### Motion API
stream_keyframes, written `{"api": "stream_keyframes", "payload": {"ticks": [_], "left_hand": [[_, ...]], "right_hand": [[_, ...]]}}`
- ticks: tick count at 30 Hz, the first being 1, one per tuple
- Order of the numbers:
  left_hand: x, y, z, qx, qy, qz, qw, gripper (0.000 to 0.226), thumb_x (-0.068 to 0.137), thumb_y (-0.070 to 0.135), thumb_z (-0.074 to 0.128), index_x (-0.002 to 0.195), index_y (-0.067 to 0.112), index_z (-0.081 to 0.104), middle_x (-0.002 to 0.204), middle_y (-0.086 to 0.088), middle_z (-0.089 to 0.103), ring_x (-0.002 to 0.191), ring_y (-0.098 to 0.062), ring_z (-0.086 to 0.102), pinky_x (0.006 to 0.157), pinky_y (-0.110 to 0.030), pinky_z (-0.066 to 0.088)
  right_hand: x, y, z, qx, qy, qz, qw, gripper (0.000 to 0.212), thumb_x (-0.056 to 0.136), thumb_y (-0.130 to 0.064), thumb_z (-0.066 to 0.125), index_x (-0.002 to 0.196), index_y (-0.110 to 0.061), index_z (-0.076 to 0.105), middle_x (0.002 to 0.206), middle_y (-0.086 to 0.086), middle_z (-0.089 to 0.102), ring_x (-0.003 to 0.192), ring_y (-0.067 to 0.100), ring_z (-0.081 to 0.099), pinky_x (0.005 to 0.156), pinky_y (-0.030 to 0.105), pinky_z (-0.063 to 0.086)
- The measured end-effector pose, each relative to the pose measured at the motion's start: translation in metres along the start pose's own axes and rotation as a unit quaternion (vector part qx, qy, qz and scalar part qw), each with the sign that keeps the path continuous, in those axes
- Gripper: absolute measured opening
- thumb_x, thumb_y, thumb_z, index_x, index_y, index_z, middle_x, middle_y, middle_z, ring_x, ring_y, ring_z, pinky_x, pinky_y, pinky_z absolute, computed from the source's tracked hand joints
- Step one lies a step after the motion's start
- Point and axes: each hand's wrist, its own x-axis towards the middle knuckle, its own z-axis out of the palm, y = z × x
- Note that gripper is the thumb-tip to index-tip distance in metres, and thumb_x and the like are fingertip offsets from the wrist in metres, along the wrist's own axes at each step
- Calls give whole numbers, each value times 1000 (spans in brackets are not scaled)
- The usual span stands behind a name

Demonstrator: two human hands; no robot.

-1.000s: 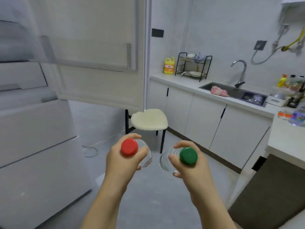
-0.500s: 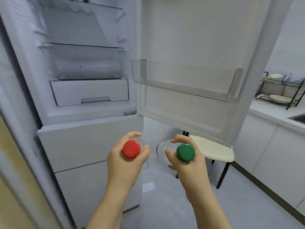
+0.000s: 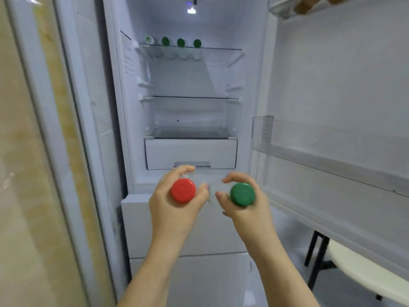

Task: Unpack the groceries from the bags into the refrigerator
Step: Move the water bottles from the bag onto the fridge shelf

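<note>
Left hand (image 3: 174,202): your fingers and thumb are curled round the red-capped bottle (image 3: 183,191), just behind its cap, and the cap faces you.
Right hand (image 3: 245,207): gripping the same way round the green-capped bottle (image 3: 242,194), cap toward you.
Bottles: both are clear and point away from you, side by side. Their bodies come close between your thumbs; you cannot tell whether they touch. You hold both in the air in front of the refrigerator (image 3: 199,23), not yet inside it.
Refrigerator: the upper compartment is open and lit, with the door (image 3: 332,74) swung out to your right.
Top shelf (image 3: 221,49): a row of four bottles (image 3: 181,42) sits on its left part, caps toward you. Three caps are green and the leftmost is paler.
Middle shelf (image 3: 190,97): glass, below the top shelf.
Drawer (image 3: 190,154): white and closed, just above your hands in the view.
Door bin (image 3: 321,142): clear plastic, on the inner face of the door.
Lower fronts (image 3: 137,218): white and closed, behind your hands.
Stool (image 3: 365,267): cream seat on black legs, beyond the door at lower right.
</note>
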Motion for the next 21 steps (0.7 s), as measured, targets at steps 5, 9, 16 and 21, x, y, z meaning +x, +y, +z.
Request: {"api": "stream_keyframes", "payload": {"ticks": [5, 9, 16, 21], "left_hand": [[58, -3, 19, 5, 24, 56, 998, 32, 69, 19, 80, 90, 38, 65, 96, 24, 63, 92, -1, 60, 81, -43, 55], [105, 3, 40, 35, 54, 139, 988, 30, 67, 25, 76, 89, 39, 61, 96, 20, 65, 91, 5, 58, 84, -18, 47], [174, 4, 62, 46, 86, 262, 960, 29, 67, 36, 64, 94, 43, 54, 103, 10, 64, 103, -12, 59, 90, -29, 48], [218, 2, 64, 14, 103, 288, 952, 25, 66, 38, 65, 88, 48, 56, 99, 26, 60, 98, -1, 57, 85, -19, 47]], "right_hand": [[70, 3, 9, 26, -34, -84, 996, 23, 68, -19, 68, 84, -33, 60, 99, -12, 60, 88, 5, 55, 90, 38, 49], [124, 0, 18, 41, -33, -153, 987, 21, 68, -15, 66, 83, -28, 59, 107, -4, 59, 104, -7, 52, 86, 3, 34], [203, -4, 33, 73, -20, -243, 967, 26, 69, -14, 68, 84, -33, 57, 112, -9, 53, 109, -14, 47, 89, 1, 30], [244, -2, 44, 107, -1, -282, 953, 23, 72, -12, 67, 87, -27, 58, 111, -9, 56, 118, -1, 48, 95, 7, 33]]}}
